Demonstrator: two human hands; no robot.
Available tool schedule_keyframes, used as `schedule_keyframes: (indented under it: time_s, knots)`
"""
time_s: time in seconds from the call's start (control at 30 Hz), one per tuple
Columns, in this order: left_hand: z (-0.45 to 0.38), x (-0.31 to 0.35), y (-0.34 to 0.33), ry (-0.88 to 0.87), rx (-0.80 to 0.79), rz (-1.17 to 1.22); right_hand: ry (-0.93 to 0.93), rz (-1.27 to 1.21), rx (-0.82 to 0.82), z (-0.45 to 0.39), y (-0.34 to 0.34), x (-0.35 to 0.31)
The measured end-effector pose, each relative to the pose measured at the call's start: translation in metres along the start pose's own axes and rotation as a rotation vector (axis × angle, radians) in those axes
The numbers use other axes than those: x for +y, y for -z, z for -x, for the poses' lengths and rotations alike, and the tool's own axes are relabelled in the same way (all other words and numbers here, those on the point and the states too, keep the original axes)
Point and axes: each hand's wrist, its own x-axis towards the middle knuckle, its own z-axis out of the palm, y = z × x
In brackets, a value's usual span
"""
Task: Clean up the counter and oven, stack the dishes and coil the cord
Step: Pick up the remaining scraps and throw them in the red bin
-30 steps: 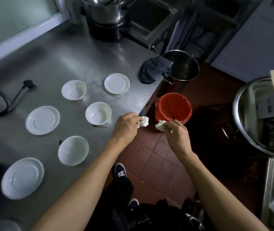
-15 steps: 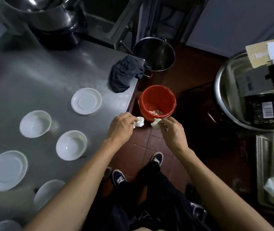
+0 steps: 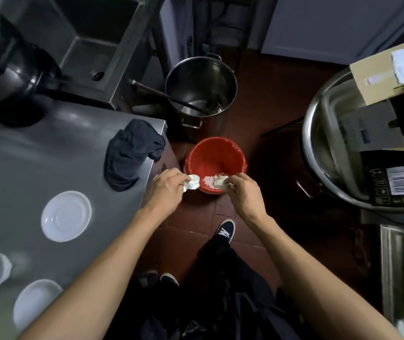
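both hands have moved off the counter [image 3: 48,155] edge to the red bin [image 3: 217,153]; left hand [image 3: 169,190] and right hand [image 3: 244,192] each pinch a crumpled tissue [image 3: 193,182] at its near rim. reach further over before letting go.

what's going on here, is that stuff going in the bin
A person stands at the corner of a steel counter, each hand pinching a crumpled white wad. The left hand holds one wad just short of the red bucket on the floor; the right hand holds another over its near rim. Some white scraps already lie inside. A dark cloth sits on the counter corner, with white dishes spread out unstacked.
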Motion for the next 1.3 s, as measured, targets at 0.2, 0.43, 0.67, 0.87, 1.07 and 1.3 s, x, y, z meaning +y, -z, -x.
schedule_keyframes:
  time_s: [0.2,0.43,0.67,0.87,1.07,1.3]
  knots:
    - [-0.057,0.016,-0.027,0.037,-0.037,0.065,-0.021,-0.001,-0.038,-0.053,0.017,0.035]
    - [-0.104,0.014,-0.054,0.113,-0.11,0.072,-0.097,-0.007,-0.104,-0.085,0.005,0.062]
    - [-0.155,-0.02,-0.107,0.188,-0.2,0.133,-0.18,-0.009,-0.13,-0.121,-0.031,0.087]
    - [-0.199,-0.059,-0.172,0.308,-0.225,0.225,-0.314,-0.048,-0.141,-0.159,-0.087,0.121]
    - [-0.223,-0.098,-0.233,0.423,-0.288,0.153,-0.33,-0.075,-0.161,-0.195,-0.138,0.158]
    - [-0.241,-0.13,-0.307,0.463,-0.36,0.131,-0.371,-0.056,-0.204,-0.221,-0.197,0.209]
